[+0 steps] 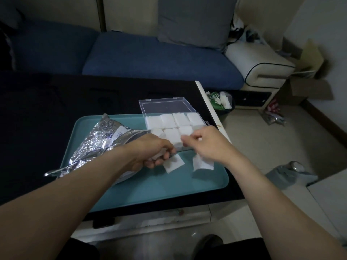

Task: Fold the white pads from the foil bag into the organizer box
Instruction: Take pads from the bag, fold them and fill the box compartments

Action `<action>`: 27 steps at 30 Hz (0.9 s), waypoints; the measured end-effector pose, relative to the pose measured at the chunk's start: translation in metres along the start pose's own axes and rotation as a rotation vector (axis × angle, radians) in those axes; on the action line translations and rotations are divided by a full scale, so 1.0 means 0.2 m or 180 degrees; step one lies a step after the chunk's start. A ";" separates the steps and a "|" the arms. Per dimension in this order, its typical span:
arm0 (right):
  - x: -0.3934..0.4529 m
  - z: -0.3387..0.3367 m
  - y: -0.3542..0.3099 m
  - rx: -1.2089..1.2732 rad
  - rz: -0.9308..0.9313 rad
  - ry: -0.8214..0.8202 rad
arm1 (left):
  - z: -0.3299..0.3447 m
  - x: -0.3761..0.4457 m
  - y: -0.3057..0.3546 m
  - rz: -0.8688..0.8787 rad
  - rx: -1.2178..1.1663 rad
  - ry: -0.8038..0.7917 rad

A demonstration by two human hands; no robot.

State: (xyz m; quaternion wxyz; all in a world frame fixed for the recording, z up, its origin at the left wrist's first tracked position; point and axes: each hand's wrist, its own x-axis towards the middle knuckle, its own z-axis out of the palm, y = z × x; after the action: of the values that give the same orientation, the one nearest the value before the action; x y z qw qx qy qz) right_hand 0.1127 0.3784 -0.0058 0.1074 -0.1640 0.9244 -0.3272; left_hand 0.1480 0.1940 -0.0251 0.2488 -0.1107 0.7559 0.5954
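A clear organizer box [170,126] sits at the far right of the teal tray [159,186], its lid open toward the sofa. Several folded white pads [168,120] fill its compartments. The crumpled foil bag [99,141] lies on the tray's left side. My left hand [152,151] grips a white pad [173,163] that hangs from its curled fingers just above the tray. My right hand [204,143] hovers at the box's near edge, fingertips pinched on something small and white. Another white pad [202,163] lies under that hand on the tray.
The tray rests on a dark table [56,113] with a white right edge. A blue sofa [150,59] stands behind. A bin [222,101] with rubbish stands right of the table, and a grey object [291,173] lies on the tiled floor.
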 end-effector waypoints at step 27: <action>-0.06 0.03 -0.01 0.0965 0.0106 -0.0838 | 0.11 -0.01 -0.01 -0.0130 -0.1243 -0.1150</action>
State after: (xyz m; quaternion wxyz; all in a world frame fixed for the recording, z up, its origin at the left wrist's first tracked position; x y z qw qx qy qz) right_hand 0.1252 0.3783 -0.0085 0.2562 -0.1720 0.8451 -0.4366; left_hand 0.1550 0.2139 -0.0288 0.3656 -0.0637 0.5676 0.7349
